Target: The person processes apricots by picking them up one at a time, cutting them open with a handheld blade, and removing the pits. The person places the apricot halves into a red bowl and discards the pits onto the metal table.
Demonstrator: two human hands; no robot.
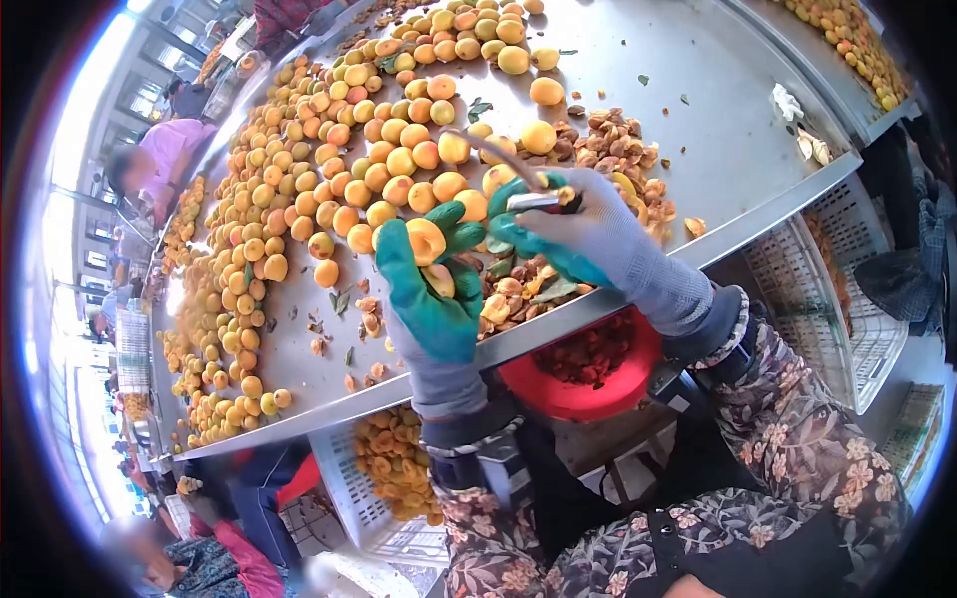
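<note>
- left hand (431, 299), gloved, curls its fingers round one apricot (426, 240) at the near edge of the metal table (698, 90); right hand (588, 234) pinches a small knife (538, 200) beside it.
- fruit looks light, soft, easily bruised; probably best cradled by its sides, not squeezed.
- pits (618, 140) heap just behind the hands; loose apricots (299, 199) spread beyond.
- red bowl (598, 399) sits below the edge.

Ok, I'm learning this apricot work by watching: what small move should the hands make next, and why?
Probably bring the knife in the right hand across to the apricot pinched in the left hand. The blade sits apart from the fruit, and loose pits lie piled on the table just beneath both hands.
</note>
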